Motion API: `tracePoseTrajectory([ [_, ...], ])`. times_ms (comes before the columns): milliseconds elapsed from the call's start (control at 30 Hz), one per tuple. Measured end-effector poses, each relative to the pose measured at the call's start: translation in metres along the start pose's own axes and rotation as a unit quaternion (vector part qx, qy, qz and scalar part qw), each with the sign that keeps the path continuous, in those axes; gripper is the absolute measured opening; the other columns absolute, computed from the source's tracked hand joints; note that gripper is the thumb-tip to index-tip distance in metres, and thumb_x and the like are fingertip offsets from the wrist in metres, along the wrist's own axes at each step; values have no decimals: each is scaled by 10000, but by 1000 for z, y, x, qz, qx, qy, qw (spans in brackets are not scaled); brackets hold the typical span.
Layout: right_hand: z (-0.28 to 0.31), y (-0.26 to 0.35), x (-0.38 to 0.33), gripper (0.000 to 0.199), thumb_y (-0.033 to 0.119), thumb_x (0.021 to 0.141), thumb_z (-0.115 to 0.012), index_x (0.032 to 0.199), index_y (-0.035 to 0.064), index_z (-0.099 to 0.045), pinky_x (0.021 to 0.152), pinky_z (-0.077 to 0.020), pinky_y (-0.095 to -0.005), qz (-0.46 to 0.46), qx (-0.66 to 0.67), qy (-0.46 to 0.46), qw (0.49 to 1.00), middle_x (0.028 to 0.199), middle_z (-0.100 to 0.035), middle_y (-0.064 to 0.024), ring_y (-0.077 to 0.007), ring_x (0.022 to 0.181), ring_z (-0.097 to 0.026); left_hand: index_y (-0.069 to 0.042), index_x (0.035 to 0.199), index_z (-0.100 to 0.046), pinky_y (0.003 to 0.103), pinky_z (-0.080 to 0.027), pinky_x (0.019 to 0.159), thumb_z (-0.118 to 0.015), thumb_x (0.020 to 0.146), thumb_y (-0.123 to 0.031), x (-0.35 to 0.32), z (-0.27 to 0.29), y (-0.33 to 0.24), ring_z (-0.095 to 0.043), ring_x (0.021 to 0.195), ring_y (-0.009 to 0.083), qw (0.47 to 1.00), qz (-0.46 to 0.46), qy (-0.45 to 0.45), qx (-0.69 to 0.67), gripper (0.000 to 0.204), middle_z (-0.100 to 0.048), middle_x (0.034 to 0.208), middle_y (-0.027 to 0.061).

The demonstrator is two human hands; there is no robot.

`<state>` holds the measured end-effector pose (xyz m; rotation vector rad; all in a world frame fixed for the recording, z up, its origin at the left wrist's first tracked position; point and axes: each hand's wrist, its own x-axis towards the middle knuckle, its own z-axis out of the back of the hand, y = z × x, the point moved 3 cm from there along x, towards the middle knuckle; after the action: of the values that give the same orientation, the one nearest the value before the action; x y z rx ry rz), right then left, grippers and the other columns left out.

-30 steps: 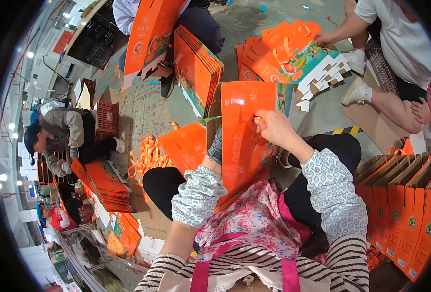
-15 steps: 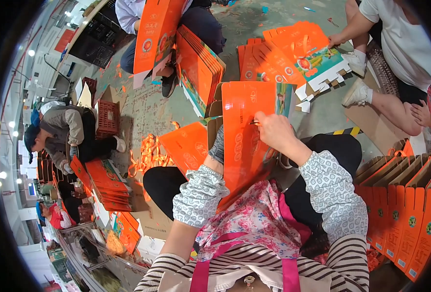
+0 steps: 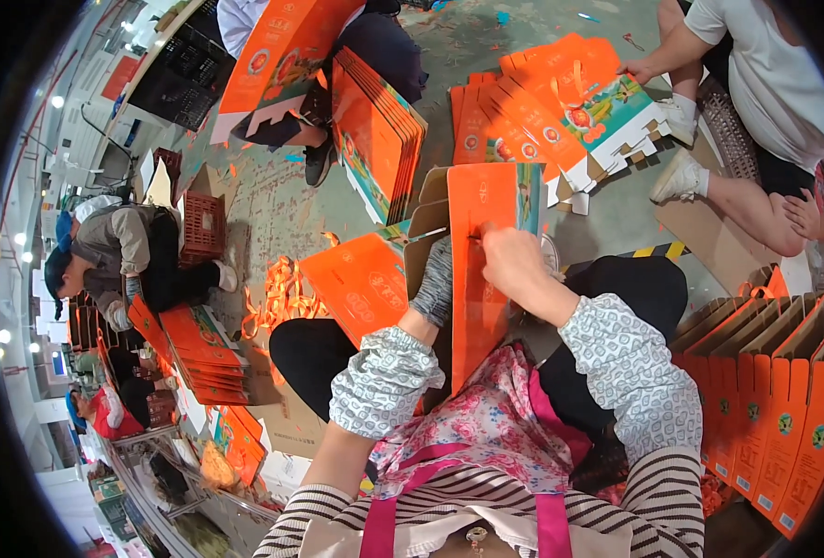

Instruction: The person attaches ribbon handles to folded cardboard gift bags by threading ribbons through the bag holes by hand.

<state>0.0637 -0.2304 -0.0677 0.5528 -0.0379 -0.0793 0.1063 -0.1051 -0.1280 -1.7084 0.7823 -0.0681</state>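
Observation:
An orange cardboard box (image 3: 477, 325) with a green printed edge stands tilted between my knees, its brown flaps raised at the far end. My left hand (image 3: 436, 279), in a grey knit glove, reaches in at the box's left side; the cardboard hides its fingers. My bare right hand (image 3: 516, 268) is closed in a pinch against the orange face, at a small dark spot near the middle. What sits between those fingertips is too small to make out. Left of the box lies another flat orange carton (image 3: 356, 284).
A heap of orange ribbons (image 3: 286, 293) lies on the floor at left. Folded cartons (image 3: 379, 139) lean ahead, beside a fanned pile (image 3: 561, 112) that a co-worker's hand touches. Standing boxes (image 3: 775, 400) line my right. Other people sit ahead, right and left, near a red crate (image 3: 202, 228).
The box has turned, showing a narrower orange face and more of its brown flaps. My right hand stays at the face and has shifted slightly. The person ahead has tilted their carton to the left.

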Motion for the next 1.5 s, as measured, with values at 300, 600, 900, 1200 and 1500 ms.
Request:
tracePoseTrajectory([
  [300, 6, -10, -3, 144, 126, 784, -562, 743, -2, -510, 548, -444, -476, 13, 38, -48, 998, 624, -570, -211, -389, 629, -577, -24, 1067, -544, 291, -499, 715, -456, 910, -170, -5, 3, -4, -579, 829, 173, 979, 58, 26, -196, 231, -593, 982, 69],
  [600, -11, -17, 7, 115, 116, 790, -555, 813, 23, -493, 576, -401, -505, 39, 92, -10, 995, 649, -548, -231, -424, 675, -539, -14, 1067, -560, 265, -463, 702, -498, 883, -108, 7, 30, 19, -526, 804, 113, 1000, -15, -11, -19, 216, -589, 961, 52],
  [900, -14, -18, 3, 61, 72, 765, -531, 811, 37, -512, 580, -422, -494, 75, 106, 15, 991, 649, -565, -206, -395, 675, -563, -6, 1066, -545, 281, -459, 741, -468, 893, -97, 8, 39, 12, -529, 844, 140, 996, -34, 27, 72, 210, -582, 969, 64],
  [1200, -21, -16, 4, 122, 159, 819, -536, 838, 39, -524, 601, -414, -485, 52, 122, 12, 991, 694, -567, -210, -400, 711, -554, -12, 1033, -558, 327, -460, 733, -491, 858, -106, 4, 40, 16, -570, 842, 215, 984, -113, 3, 138, 210, -599, 957, 124],
  [1500, 18, -26, 7, 201, 196, 808, -567, 825, -3, -593, 672, -419, -454, 10, 158, 149, 976, 770, -582, -212, -393, 784, -549, -15, 962, -582, 349, -468, 690, -518, 830, -131, -1, 40, 22, -586, 809, 285, 957, -138, -18, 255, 187, -610, 894, 164],
])
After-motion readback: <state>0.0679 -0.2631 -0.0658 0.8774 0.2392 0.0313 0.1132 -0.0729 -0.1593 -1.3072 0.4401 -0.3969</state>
